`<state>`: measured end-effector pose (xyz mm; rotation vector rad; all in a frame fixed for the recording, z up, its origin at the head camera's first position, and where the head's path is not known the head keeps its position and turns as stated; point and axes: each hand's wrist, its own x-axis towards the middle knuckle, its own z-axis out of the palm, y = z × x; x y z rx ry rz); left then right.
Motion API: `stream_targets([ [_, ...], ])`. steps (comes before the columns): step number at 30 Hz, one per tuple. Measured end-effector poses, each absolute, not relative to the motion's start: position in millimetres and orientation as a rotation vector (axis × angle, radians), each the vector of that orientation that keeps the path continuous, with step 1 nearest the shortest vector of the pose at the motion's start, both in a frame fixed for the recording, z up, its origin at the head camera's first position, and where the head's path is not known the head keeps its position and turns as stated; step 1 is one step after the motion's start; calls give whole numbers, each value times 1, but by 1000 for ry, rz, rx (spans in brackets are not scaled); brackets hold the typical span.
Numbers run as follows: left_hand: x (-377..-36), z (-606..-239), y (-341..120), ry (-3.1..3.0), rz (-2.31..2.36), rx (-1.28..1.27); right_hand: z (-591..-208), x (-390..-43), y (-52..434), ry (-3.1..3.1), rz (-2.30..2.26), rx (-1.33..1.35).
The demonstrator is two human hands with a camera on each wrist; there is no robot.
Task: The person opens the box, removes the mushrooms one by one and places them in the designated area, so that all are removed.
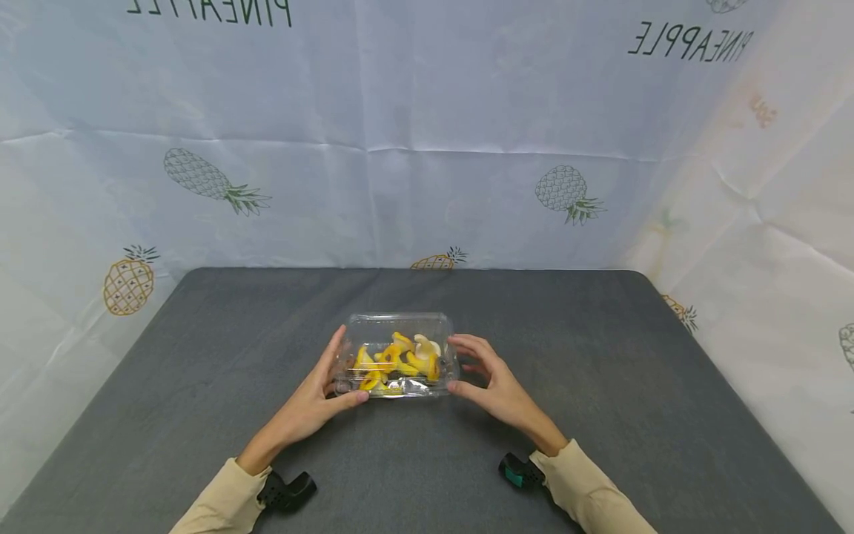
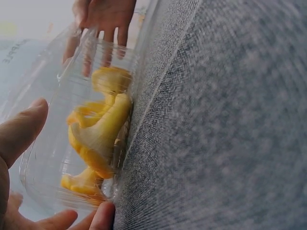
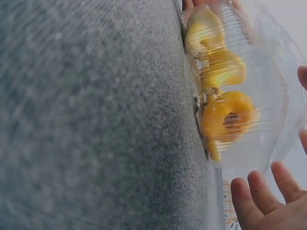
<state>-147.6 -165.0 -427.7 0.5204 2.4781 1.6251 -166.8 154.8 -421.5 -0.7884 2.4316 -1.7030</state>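
Head view: a clear plastic clamshell container of yellow pepper pieces lay near the middle of the dark grey fabric surface. The left hand touched the container's left end, thumb at its front corner; the right hand hovered spread just beside its right end.

Left wrist view: the left hand's thumb lay against the container.

Right wrist view: the right hand's fingertips stood open, just beside the container.
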Motion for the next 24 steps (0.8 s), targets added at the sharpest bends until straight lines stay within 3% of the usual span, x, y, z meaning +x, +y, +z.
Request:
stream_targets([
  [24, -147, -426, -156, 2508, 1530, 324, -400, -184, 143, 2418, -1737, -701],
])
